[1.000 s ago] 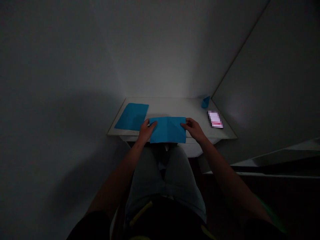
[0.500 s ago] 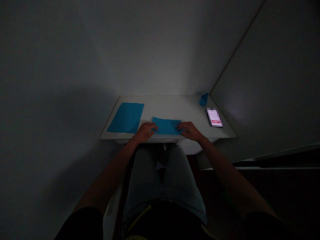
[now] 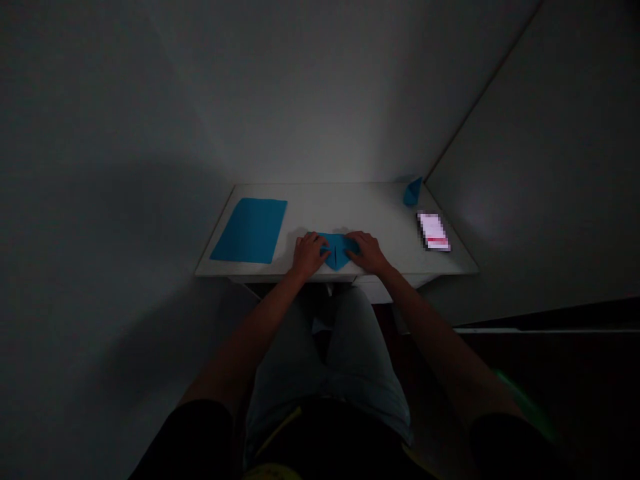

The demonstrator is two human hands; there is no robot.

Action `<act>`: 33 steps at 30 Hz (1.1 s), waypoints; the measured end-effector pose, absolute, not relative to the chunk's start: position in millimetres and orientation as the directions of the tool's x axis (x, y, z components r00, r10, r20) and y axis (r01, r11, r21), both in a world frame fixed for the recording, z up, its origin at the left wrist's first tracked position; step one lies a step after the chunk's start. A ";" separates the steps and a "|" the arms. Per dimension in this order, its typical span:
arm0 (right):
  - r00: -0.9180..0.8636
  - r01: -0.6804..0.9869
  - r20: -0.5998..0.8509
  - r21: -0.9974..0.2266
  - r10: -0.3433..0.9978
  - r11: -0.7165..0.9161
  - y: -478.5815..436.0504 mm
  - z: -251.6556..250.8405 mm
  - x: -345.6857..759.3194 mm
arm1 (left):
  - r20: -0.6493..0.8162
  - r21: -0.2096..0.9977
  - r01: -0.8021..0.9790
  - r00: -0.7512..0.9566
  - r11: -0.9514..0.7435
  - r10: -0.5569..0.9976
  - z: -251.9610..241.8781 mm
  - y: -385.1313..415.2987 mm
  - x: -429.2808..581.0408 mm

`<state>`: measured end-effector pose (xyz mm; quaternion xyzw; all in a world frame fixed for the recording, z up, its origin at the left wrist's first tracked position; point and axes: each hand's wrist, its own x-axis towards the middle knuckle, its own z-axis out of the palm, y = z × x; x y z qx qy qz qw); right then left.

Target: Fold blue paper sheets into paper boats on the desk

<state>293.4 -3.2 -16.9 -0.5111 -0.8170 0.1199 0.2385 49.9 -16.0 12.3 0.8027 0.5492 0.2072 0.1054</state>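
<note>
A blue sheet of paper [image 3: 336, 259] lies near the front edge of the white table, its two near corners folded up so that it comes to a point toward me. A dark slit shows between the two folded flaps. My left hand [image 3: 309, 255] is closed on the left flap, thumb and fingers on the paper. On the other side my right hand [image 3: 367, 252] grips the right flap in the same way. Parts of the paper's left and right ends are hidden under my fingers.
Flat blue paper [image 3: 251, 231] lies at the table's left. A small folded blue paper piece [image 3: 412, 193] stands in the far right corner, with a lit phone [image 3: 434, 231] in front of it. Walls border the white table [image 3: 345, 207] behind and at the right.
The paper was a flat strip with a hand at each end. Its near corners are now folded in to a point, and both hands have come closer together.
</note>
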 end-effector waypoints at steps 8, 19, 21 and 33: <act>-0.364 0.867 0.251 -0.261 0.897 0.425 -37.8 -16.3 280.6 | 0.225 0.357 0.849 0.326 -0.389 0.918 -2.6 -42.9 61.1; -0.594 0.727 0.188 -0.290 0.782 0.623 -43.8 -8.1 288.7 | 0.154 0.403 0.762 0.489 -0.507 0.858 2.3 -16.9 43.8; -0.549 0.778 0.177 -0.248 0.817 0.577 -45.2 -9.7 282.3 | 0.193 0.406 0.760 0.472 -0.508 0.860 4.9 -21.9 42.8; -0.507 0.810 0.175 -0.237 0.844 0.536 -46.4 -8.9 291.3 | 0.118 0.648 0.565 0.587 -0.510 0.801 -3.1 -31.2 -4.1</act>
